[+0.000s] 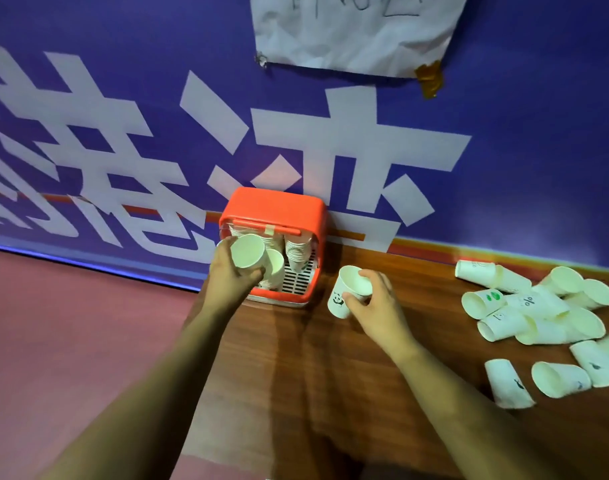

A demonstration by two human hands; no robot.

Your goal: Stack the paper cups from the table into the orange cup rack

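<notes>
Fingers of the left hand point(232, 271) curl round a paper cup point(247, 251) at the orange cup rack's point(278, 209) open front. Just right of it, the right hand point(375, 303) grips a tilted panda cup point(348, 289). Loose cups point(538, 306) lie far right on the surface point(330, 375).

Cup rack point(275, 209) on desk point(313, 375) at 12 o'clock, backed against wall point(503, 98); cup stacks point(297, 254) inside it; loose cups point(538, 317) lying on desk at rack's 3 o'clock.
</notes>
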